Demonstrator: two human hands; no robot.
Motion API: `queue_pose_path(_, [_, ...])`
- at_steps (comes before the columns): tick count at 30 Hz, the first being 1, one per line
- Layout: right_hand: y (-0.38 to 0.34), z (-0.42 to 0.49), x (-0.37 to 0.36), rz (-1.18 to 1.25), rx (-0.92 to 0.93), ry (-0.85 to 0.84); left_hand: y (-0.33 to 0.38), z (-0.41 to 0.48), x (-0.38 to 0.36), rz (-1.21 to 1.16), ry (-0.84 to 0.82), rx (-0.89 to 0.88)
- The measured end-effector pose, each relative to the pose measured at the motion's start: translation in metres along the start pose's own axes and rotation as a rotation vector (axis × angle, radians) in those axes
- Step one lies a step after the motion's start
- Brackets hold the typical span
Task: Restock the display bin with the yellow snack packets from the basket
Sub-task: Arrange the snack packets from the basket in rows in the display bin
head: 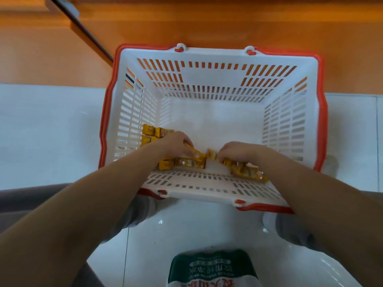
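A white slotted basket (211, 59) with an orange rim stands on the pale tiled floor below me. Several yellow snack packets lie along its near side. Both my arms reach down into it. My left hand (176, 143) grips yellow packets (192, 160) near the bottom left. More packets (153, 131) lie just beyond that hand against the left wall. My right hand (238, 151) curls its fingers round a string of yellow packets (246, 171) that trails toward the near right corner. The display bin is not in view.
An orange wooden cabinet front (207, 21) rises right behind the basket. A green and white printed bag (211, 268) lies on the floor at my feet. My grey trouser knees (136, 212) flank the basket's near rim.
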State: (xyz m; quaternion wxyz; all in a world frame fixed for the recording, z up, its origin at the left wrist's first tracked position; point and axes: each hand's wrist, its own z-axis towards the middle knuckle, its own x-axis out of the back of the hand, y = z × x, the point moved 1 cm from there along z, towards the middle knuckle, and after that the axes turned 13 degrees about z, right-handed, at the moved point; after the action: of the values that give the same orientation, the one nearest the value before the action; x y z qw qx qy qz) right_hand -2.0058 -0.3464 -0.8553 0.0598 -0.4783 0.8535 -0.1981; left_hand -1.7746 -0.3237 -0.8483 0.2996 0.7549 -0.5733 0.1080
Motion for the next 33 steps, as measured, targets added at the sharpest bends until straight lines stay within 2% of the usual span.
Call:
queue_pose_path(4, [0.0,0.003,0.005,0.281,0.034,0.174,0.008,0.004,-0.006,0.263,-0.135,-0.032])
queue_pose_path(6, [0.001,0.003,0.006,0.326,0.077,0.202,0.009,0.006,-0.009,0.289,-0.203,-0.044])
queue_pose_path(19, [0.001,0.005,0.005,0.472,0.1,0.169,0.024,0.012,-0.012,0.333,-0.403,-0.03])
queue_pose_path(21, [-0.003,0.001,0.006,0.544,0.095,0.176,0.026,0.009,-0.006,0.303,-0.356,-0.036])
queue_pose_path(28, [-0.036,-0.042,0.019,0.83,0.16,0.268,0.041,-0.025,0.065,-0.009,0.01,0.062])
queue_pose_path(30, [-0.054,-0.069,0.025,0.898,0.211,0.254,0.049,-0.048,0.092,-0.164,0.074,0.073])
queue_pose_path(33, [-0.085,-0.121,0.034,0.959,0.285,0.236,0.07,-0.099,0.129,-0.515,0.08,0.024])
